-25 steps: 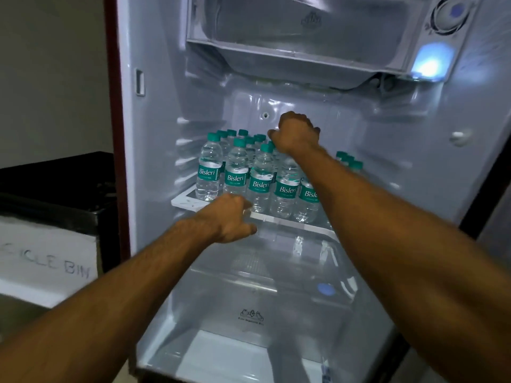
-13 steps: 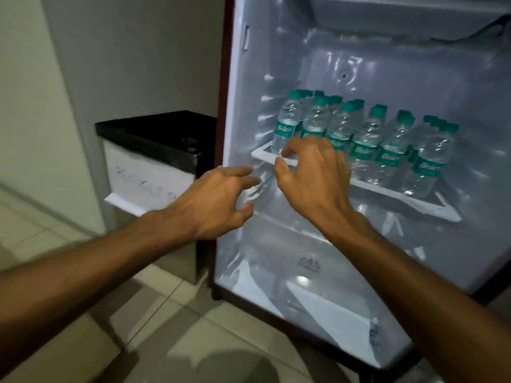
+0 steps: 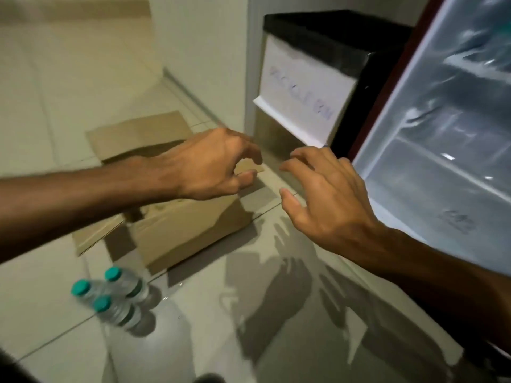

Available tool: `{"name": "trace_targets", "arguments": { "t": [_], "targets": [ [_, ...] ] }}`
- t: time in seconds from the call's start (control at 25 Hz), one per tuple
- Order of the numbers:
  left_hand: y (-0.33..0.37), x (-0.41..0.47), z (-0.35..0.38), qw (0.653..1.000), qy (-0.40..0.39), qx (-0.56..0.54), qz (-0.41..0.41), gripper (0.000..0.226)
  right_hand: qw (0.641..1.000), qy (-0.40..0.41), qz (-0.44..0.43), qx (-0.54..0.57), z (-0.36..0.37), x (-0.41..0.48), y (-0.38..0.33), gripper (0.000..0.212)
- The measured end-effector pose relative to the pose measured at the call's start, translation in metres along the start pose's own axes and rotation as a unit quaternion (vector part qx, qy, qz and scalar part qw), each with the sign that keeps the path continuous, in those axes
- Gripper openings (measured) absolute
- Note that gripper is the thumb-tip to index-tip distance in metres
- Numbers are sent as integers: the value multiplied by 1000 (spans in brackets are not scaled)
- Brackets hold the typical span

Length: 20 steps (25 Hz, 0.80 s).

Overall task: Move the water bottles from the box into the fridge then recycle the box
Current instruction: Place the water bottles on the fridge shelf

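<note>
A brown cardboard box [image 3: 190, 225] sits open on the tiled floor, its flaps spread; my left arm covers much of its inside. Three clear water bottles [image 3: 116, 299] with green caps stand together on the floor in front of the box. My left hand [image 3: 213, 164] hovers above the box, fingers curled and apart, holding nothing. My right hand [image 3: 323, 194] is beside it to the right, fingers spread, empty. The open fridge [image 3: 431, 150] fills the right edge; only its lower shelves show, blurred.
A black bin [image 3: 326, 51] with a white paper sign stands against the wall between the box and the fridge. Pale floor tiles [image 3: 276, 313] carry the shadows of my arms. A wall [image 3: 199, 51] runs behind the box.
My view has swung down and left from the fridge shelf to the floor. Both hands have left the shelf of bottles and now hang over the box, empty.
</note>
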State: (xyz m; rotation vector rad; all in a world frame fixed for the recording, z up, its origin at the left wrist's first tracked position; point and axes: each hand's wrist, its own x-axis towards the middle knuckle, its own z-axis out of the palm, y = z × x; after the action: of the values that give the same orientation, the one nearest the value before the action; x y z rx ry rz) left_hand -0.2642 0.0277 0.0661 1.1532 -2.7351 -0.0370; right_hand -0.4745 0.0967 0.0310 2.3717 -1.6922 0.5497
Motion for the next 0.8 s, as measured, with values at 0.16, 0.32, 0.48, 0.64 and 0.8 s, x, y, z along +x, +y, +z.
{"name": "trace_targets", "arguments": {
  "t": [0.16, 0.32, 0.48, 0.64, 0.8],
  "targets": [
    [-32, -60, 29, 986, -138, 35, -80, 36, 992, -73, -97, 30, 32, -5, -40, 36],
    [-60, -111, 76, 933, -332, 30, -133, 42, 983, -108, -144, 34, 54, -8, -65, 37],
    [-84, -148, 115, 883, -423, 58, -196, 50, 976, -115, -173, 60, 67, -5, -79, 34],
    [-103, -169, 133, 876, -425, 40, -227, 43, 973, -121, -183, 72, 76, -9, -80, 32],
    [-111, -181, 146, 886, -406, 68, -216, 26, 971, -132, -185, 76, 81, -10, -76, 30]
  ]
}}
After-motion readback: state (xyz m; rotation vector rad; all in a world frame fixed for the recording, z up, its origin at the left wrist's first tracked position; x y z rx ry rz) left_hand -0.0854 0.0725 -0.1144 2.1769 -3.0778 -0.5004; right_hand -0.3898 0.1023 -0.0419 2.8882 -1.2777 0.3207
